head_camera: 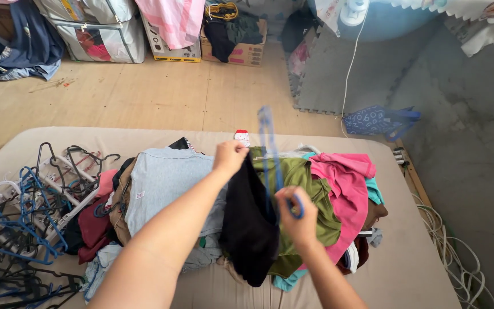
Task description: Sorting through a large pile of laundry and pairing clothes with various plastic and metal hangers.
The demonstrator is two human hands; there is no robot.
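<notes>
Blue hanger (268, 149) thin plastic, right hand (297, 213) | black garment (250, 223) soft, left hand (230, 155)

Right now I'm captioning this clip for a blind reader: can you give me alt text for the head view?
A person's left hand lifts a black garment while the right hand grips a blue hanger, above a heap of clothes on a beige mattress. A tangle of hangers lies at the left.

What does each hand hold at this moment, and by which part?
The right hand holds a blue hanger by its hook end, fingers closed around it. The left hand pinches the top edge of a black garment.
</notes>
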